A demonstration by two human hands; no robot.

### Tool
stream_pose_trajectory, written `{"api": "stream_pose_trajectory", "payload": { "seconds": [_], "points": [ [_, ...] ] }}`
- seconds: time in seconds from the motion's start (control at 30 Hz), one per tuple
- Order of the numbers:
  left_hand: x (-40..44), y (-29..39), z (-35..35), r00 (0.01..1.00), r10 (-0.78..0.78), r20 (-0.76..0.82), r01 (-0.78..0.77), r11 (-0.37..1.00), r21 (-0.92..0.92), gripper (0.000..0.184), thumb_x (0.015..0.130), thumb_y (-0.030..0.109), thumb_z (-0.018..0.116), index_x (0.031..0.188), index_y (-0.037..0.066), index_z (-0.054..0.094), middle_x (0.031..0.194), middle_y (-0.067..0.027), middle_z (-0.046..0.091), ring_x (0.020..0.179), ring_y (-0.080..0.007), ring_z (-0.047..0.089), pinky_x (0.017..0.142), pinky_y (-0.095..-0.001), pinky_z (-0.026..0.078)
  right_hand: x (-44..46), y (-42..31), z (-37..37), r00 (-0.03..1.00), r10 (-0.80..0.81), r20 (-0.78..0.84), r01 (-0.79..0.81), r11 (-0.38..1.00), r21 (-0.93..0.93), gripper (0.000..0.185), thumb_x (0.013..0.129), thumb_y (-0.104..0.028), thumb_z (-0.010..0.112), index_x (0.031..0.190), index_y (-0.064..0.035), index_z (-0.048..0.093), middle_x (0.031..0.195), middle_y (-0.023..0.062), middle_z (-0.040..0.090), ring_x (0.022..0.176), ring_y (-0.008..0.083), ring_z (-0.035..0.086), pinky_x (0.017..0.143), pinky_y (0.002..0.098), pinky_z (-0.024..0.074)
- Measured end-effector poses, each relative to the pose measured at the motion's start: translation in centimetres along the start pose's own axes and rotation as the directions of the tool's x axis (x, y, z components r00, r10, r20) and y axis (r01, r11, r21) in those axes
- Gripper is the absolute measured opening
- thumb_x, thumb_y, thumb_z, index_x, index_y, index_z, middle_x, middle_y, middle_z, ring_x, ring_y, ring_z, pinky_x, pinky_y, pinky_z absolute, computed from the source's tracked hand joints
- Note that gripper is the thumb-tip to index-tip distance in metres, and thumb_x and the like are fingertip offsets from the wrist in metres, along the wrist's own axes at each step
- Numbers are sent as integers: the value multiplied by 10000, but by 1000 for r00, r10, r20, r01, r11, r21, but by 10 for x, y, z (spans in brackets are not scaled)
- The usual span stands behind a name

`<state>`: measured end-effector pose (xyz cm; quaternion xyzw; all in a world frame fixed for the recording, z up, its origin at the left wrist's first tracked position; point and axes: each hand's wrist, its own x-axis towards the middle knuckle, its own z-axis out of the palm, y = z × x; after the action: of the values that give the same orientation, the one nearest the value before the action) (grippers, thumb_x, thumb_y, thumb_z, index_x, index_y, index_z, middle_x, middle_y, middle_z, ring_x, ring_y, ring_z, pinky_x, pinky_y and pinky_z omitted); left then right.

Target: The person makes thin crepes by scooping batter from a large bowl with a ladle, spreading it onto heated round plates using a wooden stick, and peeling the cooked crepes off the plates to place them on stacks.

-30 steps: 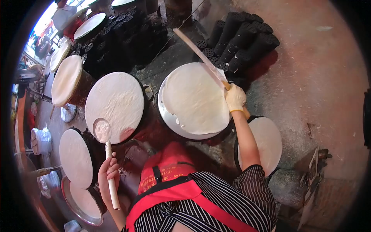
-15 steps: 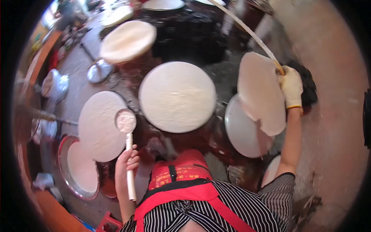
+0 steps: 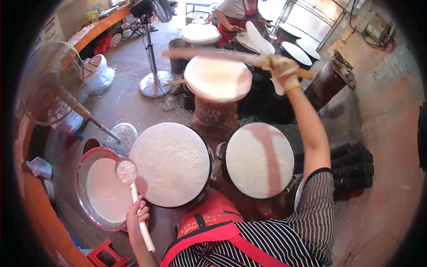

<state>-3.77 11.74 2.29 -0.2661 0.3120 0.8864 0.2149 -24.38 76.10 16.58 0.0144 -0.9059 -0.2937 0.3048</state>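
Observation:
My left hand (image 3: 137, 214) is wrapped round the white handle of a ladle (image 3: 127, 171) with pale batter in its bowl. The ladle hangs between a red-rimmed basin (image 3: 80, 180) of batter and a round griddle coated with a white batter sheet (image 3: 171, 164). Gloved, my right hand (image 3: 284, 72) grips a long wooden stick (image 3: 218, 54), blurred by motion. That stick passes above a stack of round pale sheets (image 3: 218, 80) on a pedestal. Right of the first griddle, a second batter sheet (image 3: 258, 160) covers another griddle, crossed by my arm's shadow.
A standing fan (image 3: 51, 84) is at the left, and another fan's pole (image 3: 152, 58) stands farther back. A co-worker (image 3: 235, 20) in a red apron is at the far side among round griddles. Black cylinders (image 3: 353, 167) lie at the right. A red stool (image 3: 108, 254) sits lower left.
My right hand swings up and forward with the stick, from the right-hand griddle to above the stack. The thin sheet no longer hangs beside it. The ladle shifts left, and the view tilts up.

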Motion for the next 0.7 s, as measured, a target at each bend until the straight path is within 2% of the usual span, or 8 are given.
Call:
{"api": "stream_pose_trajectory", "payload": {
  "seconds": [0.2,0.47,0.5,0.53,0.57,0.6,0.63,0.7],
  "points": [
    [-19,6,-6,974,123,-189,-158,970,-183,242,1017,85,450,1220,-46,454,824,-37,434,532,-44,358,373,-165,306,5,-175,162,996,-29,-90,47,977,209,198,892,-163,506,1036,-149,641,770,48,684,607,191,686,462,348,536],
    [-39,-13,-24,981,67,-185,-153,848,-508,276,1041,140,379,1217,-73,385,853,-67,429,572,-94,396,434,-219,369,-7,-275,194,950,-75,303,-71,892,446,258,890,-205,504,1099,-112,623,945,73,705,778,229,716,600,398,576],
    [-49,-20,-40,916,175,-361,-158,984,76,303,1036,160,406,1320,56,422,1022,-93,517,783,-206,506,598,-280,449,-10,-279,194,941,-75,330,-87,889,449,267,893,-197,497,1118,-110,611,969,71,702,798,229,716,607,406,574],
    [-54,-22,-49,829,358,-430,-15,782,623,392,1031,181,433,1422,185,459,1191,-119,605,993,-319,615,763,-340,528,-14,-282,197,940,-81,331,-82,889,451,267,893,-197,497,1118,-110,611,969,71,702,798,229,716,607,406,574],
    [-52,-21,-34,826,355,-437,-12,786,618,392,1031,181,433,1422,185,459,1191,-119,605,993,-319,615,763,-340,528,-21,-282,197,952,-49,302,-99,884,457,266,880,-192,513,1115,-112,608,968,77,692,801,237,710,627,396,571],
    [-45,-19,-18,909,167,-382,-172,985,22,321,1033,153,408,1335,43,421,1025,-93,521,785,-209,510,599,-279,450,-26,-283,197,963,-16,269,-115,878,464,266,867,-187,528,1112,-114,605,967,82,683,804,245,703,647,385,568],
    [-40,-15,-5,976,61,-210,-178,783,-596,308,1036,126,383,1248,-98,383,858,-67,436,577,-99,405,435,-218,372,-25,-284,190,908,-55,416,-146,887,437,384,861,-239,562,1228,-127,579,1072,102,663,849,255,700,693,396,567],
    [-40,-12,-6,973,69,-220,-189,783,-592,320,1033,122,386,1255,-110,383,855,-69,440,582,-99,413,441,-218,382,-24,-283,166,902,-42,431,-161,892,423,458,847,-263,596,1285,-133,553,1107,111,651,873,263,696,711,400,565]
  ]
}}
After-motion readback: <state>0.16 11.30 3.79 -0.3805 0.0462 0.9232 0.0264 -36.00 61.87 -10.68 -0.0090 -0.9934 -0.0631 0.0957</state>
